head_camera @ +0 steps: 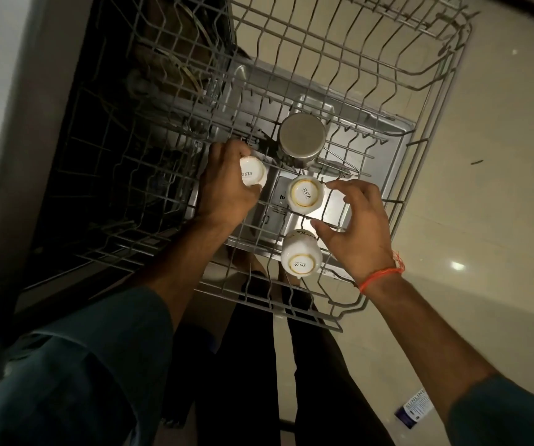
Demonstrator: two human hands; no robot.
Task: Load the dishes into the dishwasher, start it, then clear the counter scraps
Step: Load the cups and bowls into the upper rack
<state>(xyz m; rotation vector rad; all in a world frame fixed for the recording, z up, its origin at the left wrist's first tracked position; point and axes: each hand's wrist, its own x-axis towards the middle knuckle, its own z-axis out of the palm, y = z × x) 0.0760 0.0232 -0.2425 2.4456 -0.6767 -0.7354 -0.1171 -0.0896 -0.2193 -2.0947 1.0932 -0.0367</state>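
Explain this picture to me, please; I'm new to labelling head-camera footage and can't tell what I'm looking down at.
The camera sits on a person's head, looking down at their own two hands. Below is a pulled-out wire dishwasher rack over the open door. The left hand grips a white cup, bottom up. The right hand is open, fingers spread beside a second upturned cup. A third cup lies nearer the person, and a steel tumbler stands upside down further away.
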